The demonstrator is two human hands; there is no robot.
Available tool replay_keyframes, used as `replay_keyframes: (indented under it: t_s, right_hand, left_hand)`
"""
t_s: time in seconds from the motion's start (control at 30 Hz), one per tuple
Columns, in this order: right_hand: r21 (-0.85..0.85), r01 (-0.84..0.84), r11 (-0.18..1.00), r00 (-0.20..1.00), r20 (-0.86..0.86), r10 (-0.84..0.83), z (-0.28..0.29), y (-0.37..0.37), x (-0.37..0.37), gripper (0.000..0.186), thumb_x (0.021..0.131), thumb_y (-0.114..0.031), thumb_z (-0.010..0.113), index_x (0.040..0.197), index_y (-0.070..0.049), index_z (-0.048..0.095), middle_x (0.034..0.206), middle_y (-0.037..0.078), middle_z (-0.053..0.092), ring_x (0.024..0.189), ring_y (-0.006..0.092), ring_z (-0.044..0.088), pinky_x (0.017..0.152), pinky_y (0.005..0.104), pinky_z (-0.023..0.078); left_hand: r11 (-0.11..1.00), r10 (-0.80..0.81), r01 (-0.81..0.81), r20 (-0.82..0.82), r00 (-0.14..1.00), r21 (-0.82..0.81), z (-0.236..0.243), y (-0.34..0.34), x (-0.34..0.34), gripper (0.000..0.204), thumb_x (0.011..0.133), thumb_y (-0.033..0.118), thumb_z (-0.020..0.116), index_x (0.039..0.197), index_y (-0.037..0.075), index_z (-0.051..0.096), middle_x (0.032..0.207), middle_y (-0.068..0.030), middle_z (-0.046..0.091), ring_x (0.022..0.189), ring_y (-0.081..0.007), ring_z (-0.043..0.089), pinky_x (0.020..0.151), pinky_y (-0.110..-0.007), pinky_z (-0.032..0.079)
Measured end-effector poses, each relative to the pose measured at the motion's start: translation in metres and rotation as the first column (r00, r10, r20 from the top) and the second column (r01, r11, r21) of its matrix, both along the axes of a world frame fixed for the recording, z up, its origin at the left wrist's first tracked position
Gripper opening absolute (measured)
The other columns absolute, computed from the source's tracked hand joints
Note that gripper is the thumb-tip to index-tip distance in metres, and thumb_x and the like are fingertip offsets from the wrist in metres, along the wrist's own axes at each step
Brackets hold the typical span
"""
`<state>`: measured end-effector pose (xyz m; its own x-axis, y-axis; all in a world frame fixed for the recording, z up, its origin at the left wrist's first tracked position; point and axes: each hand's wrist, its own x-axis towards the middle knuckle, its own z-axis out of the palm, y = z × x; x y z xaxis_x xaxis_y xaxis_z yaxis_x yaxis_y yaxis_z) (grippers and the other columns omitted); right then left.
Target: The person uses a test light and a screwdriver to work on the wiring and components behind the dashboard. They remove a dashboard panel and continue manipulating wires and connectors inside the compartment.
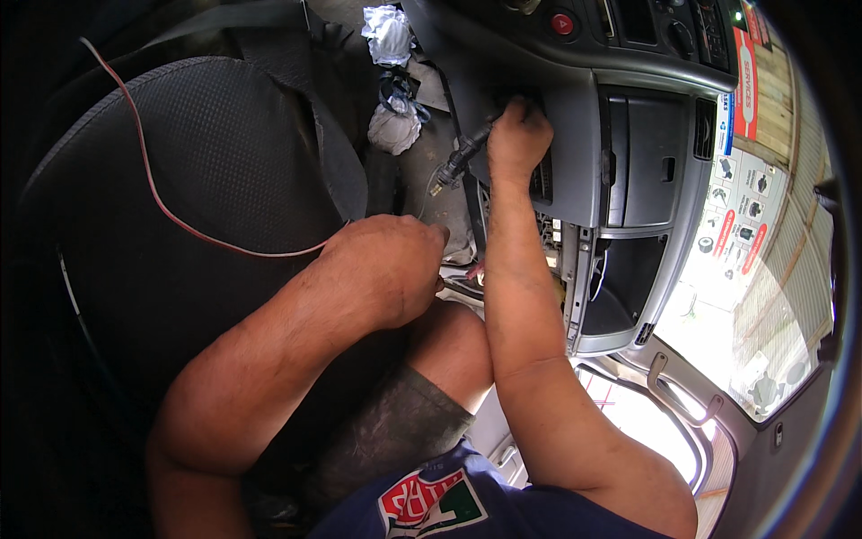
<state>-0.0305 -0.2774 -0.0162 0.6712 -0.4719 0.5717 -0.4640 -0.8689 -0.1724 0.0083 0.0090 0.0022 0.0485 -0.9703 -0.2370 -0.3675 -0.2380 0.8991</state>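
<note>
My left hand (382,269) is closed in front of the seat. A thin red-and-white wire (184,225) runs over the seat into this hand; its fingertips are mostly hidden. Beyond it, my right hand (521,139) is curled at the underside of the dashboard. From its fingers sticks out a black wiring connector (460,162), its end hanging over the floor with light-coloured tips. A short reddish strand (476,270) shows between my left hand and right forearm.
A dark fabric seat (206,135) fills the left. Crumpled white bundles (395,126) lie on the floor. The grey dashboard (628,135) has a red-buttoned panel and an open lower compartment (624,287). Loose wiring (549,238) shows beside it. My knee (453,346) is below my left hand.
</note>
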Motion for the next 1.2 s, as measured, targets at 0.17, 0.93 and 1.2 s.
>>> replay_keyframes:
  t_s: [0.17, 0.93, 1.2]
  right_hand:
    - [0.095, -0.015, 0.995, 1.000, 0.022, 0.013, 0.003, 0.002, 0.001, 0.037, 0.101, -0.020, 0.055, 0.081, 0.008, 0.069, 0.076, 0.031, 0.069, 0.075, 0.0526, 0.068, 0.073, 0.0558, 0.052]
    - [0.087, 0.021, 0.996, 1.000, -0.010, -0.020, 0.006, 0.010, 0.000, 0.033, 0.098, -0.018, 0.056, 0.085, 0.009, 0.070, 0.079, 0.032, 0.070, 0.077, 0.0531, 0.069, 0.074, 0.0561, 0.053]
    - [0.112, -0.010, 0.994, 1.000, 0.008, 0.009, 0.002, 0.001, -0.001, 0.034, 0.099, -0.016, 0.056, 0.079, 0.009, 0.066, 0.077, 0.034, 0.068, 0.076, 0.0557, 0.067, 0.071, 0.0576, 0.051]
  left_hand:
    - [1.000, -0.016, 0.016, -0.006, 1.000, -0.005, 0.003, -0.001, 0.002, 0.037, 0.100, 0.019, 0.069, 0.131, 0.000, 0.073, 0.120, -0.0232, 0.080, 0.115, -0.0391, 0.078, 0.100, -0.052, 0.063]
    - [1.000, -0.004, 0.004, 0.018, 1.000, -0.018, -0.007, -0.004, -0.005, 0.055, 0.105, 0.046, 0.069, 0.137, 0.001, 0.069, 0.117, -0.0260, 0.079, 0.114, -0.0408, 0.077, 0.102, -0.051, 0.061]
    - [1.000, -0.026, 0.026, -0.010, 1.000, 0.013, -0.002, -0.003, 0.000, 0.057, 0.104, 0.046, 0.071, 0.138, 0.001, 0.069, 0.118, -0.0253, 0.079, 0.114, -0.0401, 0.077, 0.102, -0.051, 0.061]
